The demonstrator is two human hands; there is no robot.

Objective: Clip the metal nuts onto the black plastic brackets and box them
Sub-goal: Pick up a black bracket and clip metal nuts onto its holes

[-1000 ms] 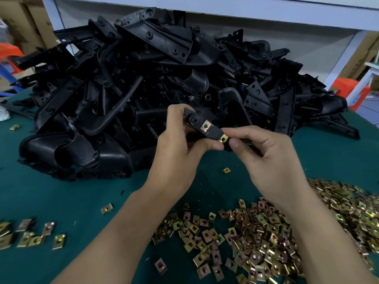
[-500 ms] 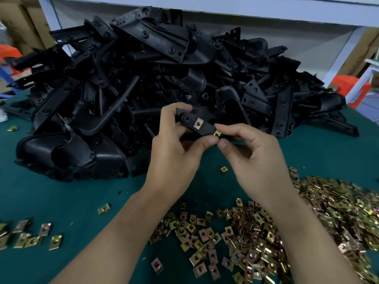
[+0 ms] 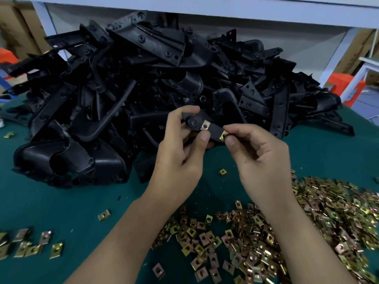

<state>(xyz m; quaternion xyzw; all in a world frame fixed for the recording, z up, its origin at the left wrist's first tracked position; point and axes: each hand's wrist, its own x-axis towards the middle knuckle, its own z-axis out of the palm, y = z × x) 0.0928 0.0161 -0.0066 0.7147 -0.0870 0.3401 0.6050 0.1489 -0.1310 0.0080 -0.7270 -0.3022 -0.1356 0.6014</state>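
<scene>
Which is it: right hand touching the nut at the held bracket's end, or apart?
Touching. The head view shows the right hand pinching the nut between thumb and forefinger at the end of the bracket.

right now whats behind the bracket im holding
The pile of black plastic brackets sits behind the held bracket. The bracket and left hand cover the pile's near part.

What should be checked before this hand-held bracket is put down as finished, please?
1. Left hand grips the black bracket securely: ok.
2. Middle clip nut sits flat on the bracket: ok.
3. End clip nut, pinched by the right hand, pushed fully home: cannot tell.
4. Box for finished brackets in view: not ok, none visible.
5. Loose nut pile on the green table lies close by: ok.
</scene>
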